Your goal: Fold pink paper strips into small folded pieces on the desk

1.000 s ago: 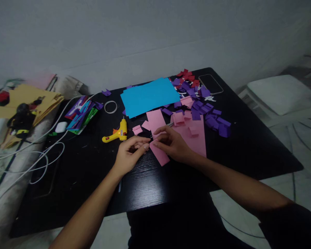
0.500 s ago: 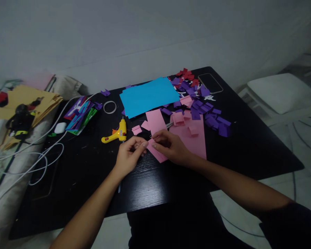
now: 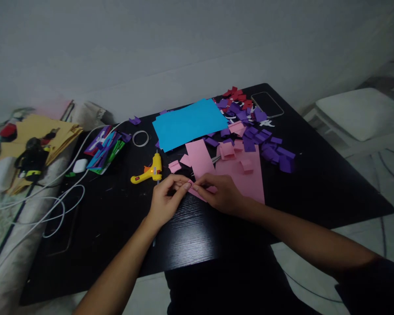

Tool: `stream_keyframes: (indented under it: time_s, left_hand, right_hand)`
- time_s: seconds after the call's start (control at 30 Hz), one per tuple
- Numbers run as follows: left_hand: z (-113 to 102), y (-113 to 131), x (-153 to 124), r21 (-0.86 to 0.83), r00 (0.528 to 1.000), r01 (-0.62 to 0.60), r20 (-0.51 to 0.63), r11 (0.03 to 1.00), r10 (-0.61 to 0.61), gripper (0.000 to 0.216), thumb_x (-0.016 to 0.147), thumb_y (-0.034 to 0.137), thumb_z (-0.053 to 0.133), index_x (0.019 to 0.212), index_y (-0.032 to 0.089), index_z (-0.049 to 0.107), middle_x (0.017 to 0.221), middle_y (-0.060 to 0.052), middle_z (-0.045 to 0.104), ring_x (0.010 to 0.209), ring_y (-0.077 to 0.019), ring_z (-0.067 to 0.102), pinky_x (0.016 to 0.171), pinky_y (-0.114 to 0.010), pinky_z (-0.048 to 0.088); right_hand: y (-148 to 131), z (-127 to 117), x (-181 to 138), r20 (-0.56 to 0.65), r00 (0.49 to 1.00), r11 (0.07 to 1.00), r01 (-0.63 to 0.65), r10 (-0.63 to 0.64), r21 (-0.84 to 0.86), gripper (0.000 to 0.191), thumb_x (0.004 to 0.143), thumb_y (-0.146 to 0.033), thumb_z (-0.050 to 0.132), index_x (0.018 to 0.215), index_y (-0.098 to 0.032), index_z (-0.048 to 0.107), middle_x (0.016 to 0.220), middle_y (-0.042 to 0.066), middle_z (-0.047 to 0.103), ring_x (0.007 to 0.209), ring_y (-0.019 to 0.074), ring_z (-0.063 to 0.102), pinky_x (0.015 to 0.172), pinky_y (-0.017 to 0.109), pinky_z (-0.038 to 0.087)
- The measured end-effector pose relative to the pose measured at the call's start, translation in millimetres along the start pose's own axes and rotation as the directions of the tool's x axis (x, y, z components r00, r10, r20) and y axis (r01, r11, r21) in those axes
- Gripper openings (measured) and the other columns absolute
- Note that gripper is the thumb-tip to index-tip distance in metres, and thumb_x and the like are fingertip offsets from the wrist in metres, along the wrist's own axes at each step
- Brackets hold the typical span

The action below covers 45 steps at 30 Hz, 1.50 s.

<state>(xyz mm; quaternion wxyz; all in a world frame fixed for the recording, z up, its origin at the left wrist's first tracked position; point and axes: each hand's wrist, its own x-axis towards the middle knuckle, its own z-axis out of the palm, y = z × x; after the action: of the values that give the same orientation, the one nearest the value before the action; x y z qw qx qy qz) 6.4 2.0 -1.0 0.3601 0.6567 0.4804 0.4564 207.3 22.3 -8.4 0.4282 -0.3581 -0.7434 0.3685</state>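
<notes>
Compared with one second ago, much less of the pink strip (image 3: 197,194) shows: then a long part of it lay bare on the worktop (image 3: 292,197) toward the near right, and now only a short part shows between the two hands, the rest being under the right hand (image 3: 222,195). I judge from this that the strip is folded or gathered shorter, and that the hands are closer to each other. The left hand (image 3: 167,200) has its fingers (image 3: 185,185) together, thumb against forefinger, clamped on the left end of the strip. The fingers of the right hand are also together and pressed down on the strip from the other side. The strip is at the middle of the worktop, near its front edge, just in front of a longer pink piece (image 3: 199,153) and left of the pink sheet (image 3: 251,179). Its long axis seems to go from far left to near right, with the free corner pointing at the left hand; how long it is I cannot tell. A yellow glue gun (image 3: 149,171) lies just left of the hands, the blue sheet (image 3: 190,122) is farther back, and purple pieces (image 3: 269,146) lie at the far right
</notes>
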Motion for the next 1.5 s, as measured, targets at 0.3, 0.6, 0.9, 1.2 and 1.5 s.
stream_keyframes:
  time_s: [0.3, 0.6, 0.9, 1.2, 1.5]
  left_hand:
    - [2.4, 1.5, -1.4, -0.039, 0.995, -0.022, -0.095, 0.999, 0.018, 0.008, 0.090, 0.023, 0.078, 0.097, 0.020, 0.078, 0.080, 0.000, 0.076, 0.060, -0.0096, 0.067, 0.060, -0.021, 0.056]
    - [7.2, 6.4, -3.9, -0.066, 0.985, 0.000, -0.170, 0.998, -0.011, 0.009, 0.087, 0.021, 0.080, 0.096, 0.021, 0.081, 0.079, 0.000, 0.076, 0.060, -0.0096, 0.067, 0.058, -0.021, 0.056]
    - [10.0, 5.7, -6.6, -0.057, 0.980, 0.027, -0.193, 0.998, -0.037, 0.011, 0.087, 0.026, 0.080, 0.097, 0.021, 0.080, 0.078, 0.000, 0.076, 0.060, -0.0108, 0.066, 0.059, -0.023, 0.055]
    - [9.1, 4.1, -8.4, 0.045, 0.980, -0.092, -0.173, 0.995, 0.099, 0.016, 0.090, 0.023, 0.079, 0.105, 0.023, 0.081, 0.088, -0.002, 0.077, 0.068, -0.0121, 0.069, 0.064, -0.025, 0.055]
    - [9.1, 7.7, -7.1, 0.071, 0.974, -0.140, -0.167, 0.988, 0.150, 0.016, 0.089, 0.020, 0.079, 0.104, 0.024, 0.082, 0.089, -0.003, 0.078, 0.071, -0.0135, 0.069, 0.066, -0.027, 0.056]
  right_hand:
    - [-2.7, 1.4, 0.1, -0.009, 1.000, 0.999, -0.028, 0.029, 0.039, 0.010, 0.096, -0.022, 0.066, 0.091, -0.019, 0.074, 0.083, 0.002, 0.078, 0.070, 0.0132, 0.072, 0.063, 0.023, 0.055]
    - [-3.4, 4.9, -2.2, -0.124, 0.992, 0.991, 0.044, -0.028, 0.128, 0.015, 0.095, -0.021, 0.070, 0.108, -0.021, 0.075, 0.096, 0.004, 0.081, 0.081, 0.0155, 0.078, 0.072, 0.026, 0.065]
    - [-5.3, 5.5, -3.0, -0.149, 0.989, 0.987, 0.025, -0.001, 0.157, 0.015, 0.094, -0.023, 0.071, 0.106, -0.023, 0.080, 0.103, 0.005, 0.083, 0.086, 0.0181, 0.079, 0.076, 0.031, 0.066]
    - [-4.4, 5.3, -2.4, -0.149, 0.988, 0.979, -0.014, 0.045, 0.205, 0.013, 0.093, -0.024, 0.073, 0.103, -0.023, 0.081, 0.100, 0.005, 0.083, 0.085, 0.0186, 0.079, 0.075, 0.031, 0.066]
    - [-5.3, 4.3, -1.9, -0.142, 0.986, 0.967, -0.045, 0.083, 0.249, 0.012, 0.092, -0.025, 0.074, 0.102, -0.022, 0.081, 0.098, 0.006, 0.083, 0.083, 0.0187, 0.079, 0.073, 0.032, 0.066]
